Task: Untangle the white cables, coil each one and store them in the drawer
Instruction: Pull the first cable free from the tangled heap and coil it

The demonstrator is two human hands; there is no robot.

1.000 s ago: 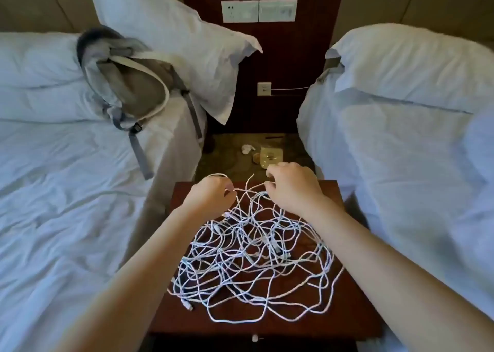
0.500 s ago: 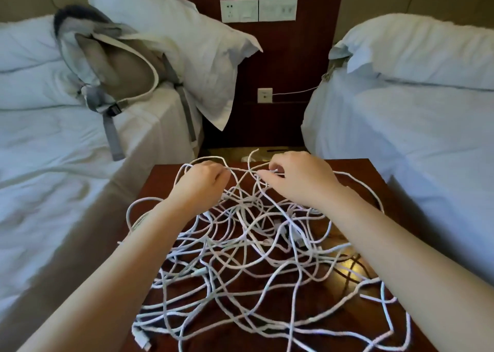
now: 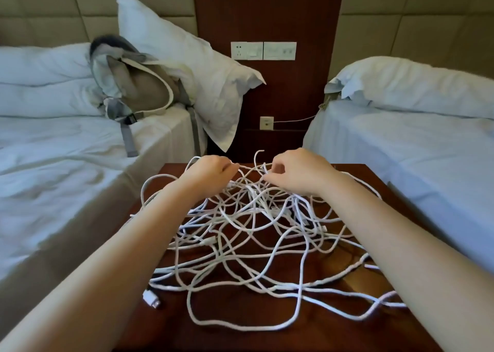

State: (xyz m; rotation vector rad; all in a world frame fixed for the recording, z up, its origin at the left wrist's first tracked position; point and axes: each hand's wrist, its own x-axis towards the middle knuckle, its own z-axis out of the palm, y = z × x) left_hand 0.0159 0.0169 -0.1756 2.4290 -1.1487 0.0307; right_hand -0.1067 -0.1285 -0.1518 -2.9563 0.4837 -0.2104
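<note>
The white cables [image 3: 256, 199] lie in 1 loose tangle spread over the dark wooden tabletop [image 3: 347, 335], a plug [image 3: 151, 298] at its near left edge. At the tangle's far side the left hand [image 3: 211, 172] and the right hand [image 3: 296, 169] both have fingers curled, each pinching a strand. A grey backpack [image 3: 139, 89] rests on the left bed [image 3: 53, 177]

White cables [image 3: 256, 234]: tangled heap, sprawled loose across dark wooden tabletop [image 3: 334, 333].
</note>
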